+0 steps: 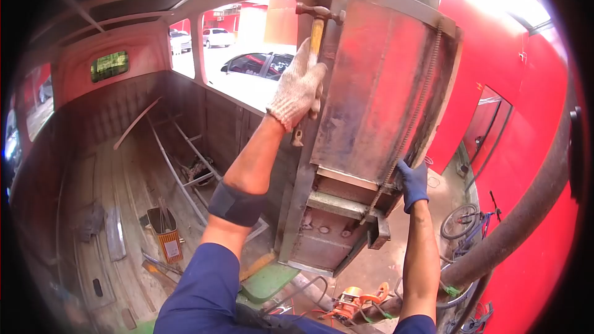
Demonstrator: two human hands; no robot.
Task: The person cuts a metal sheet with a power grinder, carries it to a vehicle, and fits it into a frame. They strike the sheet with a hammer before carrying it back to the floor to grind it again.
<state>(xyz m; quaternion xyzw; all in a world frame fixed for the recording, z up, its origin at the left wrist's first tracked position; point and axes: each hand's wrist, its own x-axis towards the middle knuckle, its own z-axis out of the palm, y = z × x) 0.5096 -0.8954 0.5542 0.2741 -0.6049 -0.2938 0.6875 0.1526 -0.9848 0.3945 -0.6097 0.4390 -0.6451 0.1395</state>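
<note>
Steel-headed hammer with a yellow-and-white handle [316, 38] is up at the top left edge of the large bare-metal door-like panel [371, 86]; head overlaps the edge in view, contact can't be told. Left hand [299, 86], off-white knit glove, is wrapped round the handle below the head. Right hand [413, 184], blue glove, is on the panel's lower right edge; fingers partly hidden, can't tell if it clasps or just presses. Ribbed metal rod [417, 105] runs lengthwise down the panel, short square-section tube [378, 234] sticks out near the bottom. Containers: one open rectangular tin with orange-yellow striped sides and a white label [171, 249], upright on the worn ribbed vehicle floor [117, 173]. Thin rods [163, 208] stand in it, leaning, ends above the rim; rest of the inside is dark, can't read it. Near the tin: shiny bent metal strip [115, 234] to one side, ladder-like metal frame [179, 170] on the other, lying along the vehicle side. Outside the vehicle: orange machine [350, 300] low by the person's body, bicycle [461, 222] near the red wall [532, 142], thick rusty pipe [513, 235] crossing in front of both.
</note>
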